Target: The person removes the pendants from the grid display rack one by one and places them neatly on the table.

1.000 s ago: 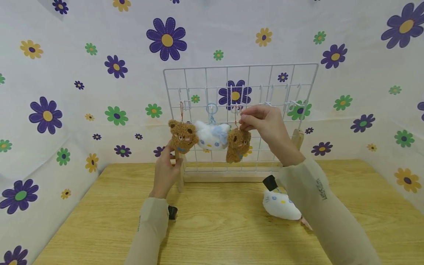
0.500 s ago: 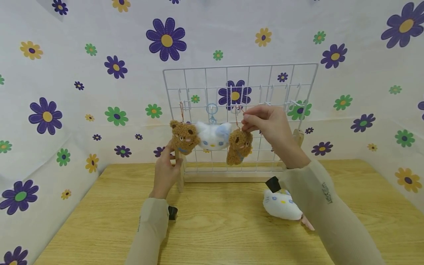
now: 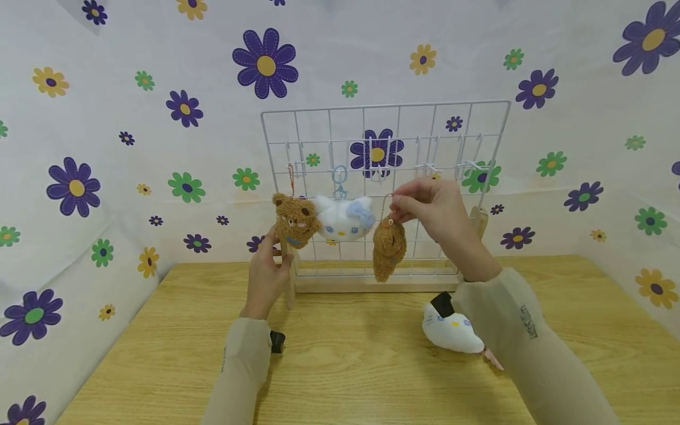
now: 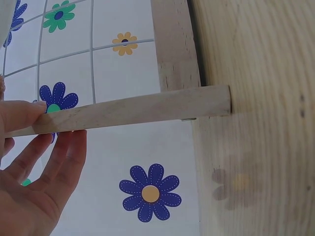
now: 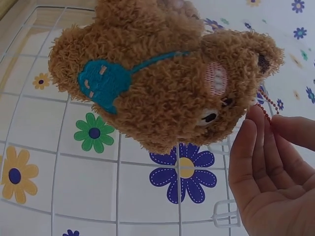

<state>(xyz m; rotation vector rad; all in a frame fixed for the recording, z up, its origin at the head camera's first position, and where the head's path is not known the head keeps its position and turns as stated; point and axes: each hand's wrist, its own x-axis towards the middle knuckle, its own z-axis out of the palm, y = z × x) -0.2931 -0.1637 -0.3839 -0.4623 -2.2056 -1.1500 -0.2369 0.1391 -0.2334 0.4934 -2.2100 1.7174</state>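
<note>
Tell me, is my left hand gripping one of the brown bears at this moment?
No, the left wrist view shows your left hand pinching a wooden post.

At four o'clock my right sleeve (image 3: 531, 348) and a black block (image 3: 443, 304) partly hide the white plush (image 3: 450, 337); the right-wrist view crops my bear (image 5: 162, 93) at twelve.

Both arms, left arm (image 3: 236, 378) and right arm (image 3: 547, 360), are stretched out forward, covered by beige sleeves (image 3: 249, 339) down to about the wrists (image 3: 255, 310). The left hand (image 3: 268, 274) is held lower, its grip made with the left thumb (image 4: 19, 115) set opposite the left fingers (image 4: 69, 160). The right hand (image 3: 438, 212) is held higher and kinda turned inward, right thumb (image 5: 293, 130) and right fingertips (image 5: 253, 118) pinched pretty close together.
</note>
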